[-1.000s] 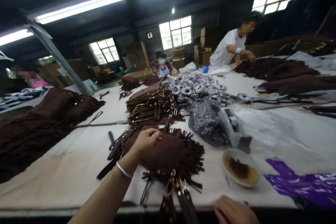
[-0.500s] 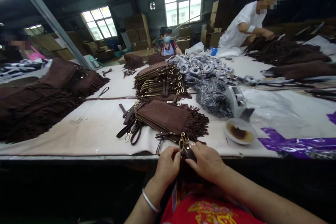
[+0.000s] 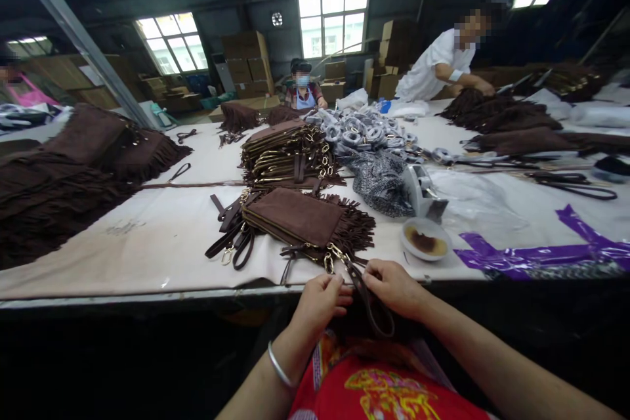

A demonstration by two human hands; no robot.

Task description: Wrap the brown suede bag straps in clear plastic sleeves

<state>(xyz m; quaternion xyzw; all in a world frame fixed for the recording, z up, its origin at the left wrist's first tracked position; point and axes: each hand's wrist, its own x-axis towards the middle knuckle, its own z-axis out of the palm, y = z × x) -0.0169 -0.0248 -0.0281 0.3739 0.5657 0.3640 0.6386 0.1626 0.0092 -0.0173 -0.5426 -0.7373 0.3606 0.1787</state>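
A dark brown fringed suede pouch [image 3: 295, 213] lies near the table's front edge, with gold zips along its side. From a gold clasp at its near corner, a brown wrist strap [image 3: 367, 298] hangs in a loop over the edge. My right hand [image 3: 396, 289] has its fingertips pinched together at the upper part of this strap. Just left of the strap is my left hand [image 3: 319, 305], its fingers loosely bent and apart, with nothing visible in them. More straps with gold clips [image 3: 233, 236] lie at the pouch's left end.
Behind the pouch rises a stack of similar pouches [image 3: 283, 154]. Wrapped rings [image 3: 361, 131] are heaped beyond it. To the right are a tape dispenser [image 3: 420, 187], a dish of brown liquid [image 3: 426, 239] and purple tape [image 3: 531, 256]. Fringed pouches [image 3: 88, 164] fill the left. A co-worker [image 3: 438, 65] handles brown pieces.
Both hands have moved apart from the clasp. The wrist strap now shows as a hanging loop between them. The view has shifted slightly to the right.
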